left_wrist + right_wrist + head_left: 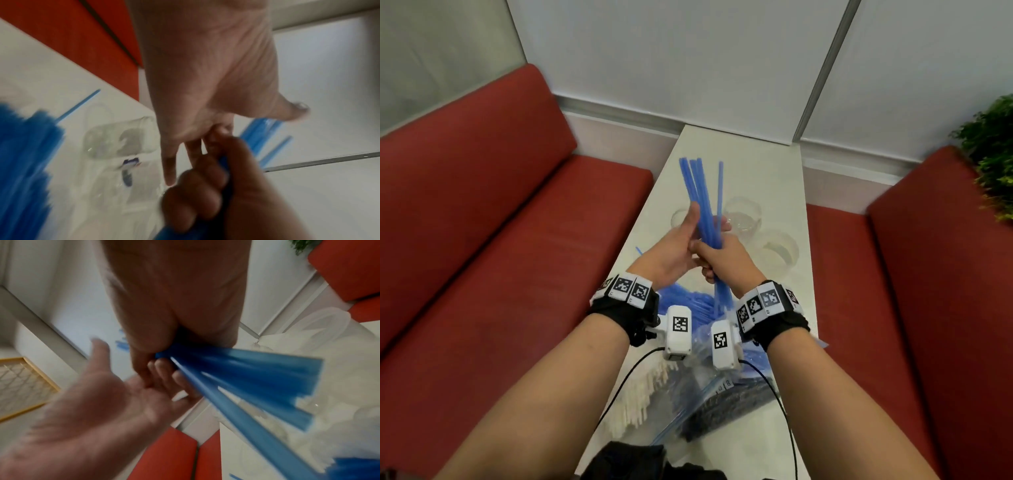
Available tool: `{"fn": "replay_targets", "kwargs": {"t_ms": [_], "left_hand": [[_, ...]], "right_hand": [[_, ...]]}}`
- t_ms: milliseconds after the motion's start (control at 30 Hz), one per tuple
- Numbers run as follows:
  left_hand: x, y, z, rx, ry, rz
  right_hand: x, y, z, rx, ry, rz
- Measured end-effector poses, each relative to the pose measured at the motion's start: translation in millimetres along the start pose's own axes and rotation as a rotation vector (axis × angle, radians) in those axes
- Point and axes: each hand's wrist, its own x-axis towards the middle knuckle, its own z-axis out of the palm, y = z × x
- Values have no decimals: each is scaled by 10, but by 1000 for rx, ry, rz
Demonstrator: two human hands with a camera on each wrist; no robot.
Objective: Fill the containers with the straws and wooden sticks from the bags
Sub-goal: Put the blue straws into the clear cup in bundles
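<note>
1. Head view: our right hand (pixel 726 262) has its fingers curled tight round a bundle of blue straws (pixel 703 192), gripping it near the middle so the tips fan upward.
2. Our left hand (pixel 674 246) lies against the bundle with its fingers straight and relaxed, touching the straws from the left.
3. Beyond our hands, three clear containers (pixel 744 214) stand on the white bench (pixel 763 171); we cannot tell whether anything is in them.
4. Under our wrists lie clear bags (pixel 709 401): one with more blue straws (pixel 688 301), one with pale wooden sticks (pixel 640 394), one with dark contents.
5. Left wrist view: blurred, yet a container (pixel 119 139) shows on the bench beside a loose straw (pixel 79 104).
6. Red seats (pixel 500 240) flank the bench on both sides.
</note>
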Motion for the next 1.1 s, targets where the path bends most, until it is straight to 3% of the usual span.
{"fn": "replay_targets", "kwargs": {"t_ms": [67, 167, 267, 467, 567, 767, 900, 1100], "left_hand": [[4, 119, -117, 172, -16, 44], [-12, 238, -293, 292, 79, 47], [-14, 297, -471, 211, 197, 60], [-52, 460, -816, -5, 439, 223], [-59, 491, -964, -17, 534, 293], [0, 425, -1300, -5, 687, 367], [21, 248, -1458, 25, 757, 301], [-2, -65, -1604, 19, 850, 169]], "right_hand": [[34, 5, 86, -53, -136, 36], [154, -52, 250, -133, -291, 27], [328, -75, 415, -125, -368, 28], [703, 192, 671, -283, -480, 64], [920, 306, 766, -421, -458, 79], [1406, 634, 859, -1099, -437, 152], [1544, 938, 886, -1228, -454, 241], [1657, 1215, 1028, -1323, -316, 278]]}}
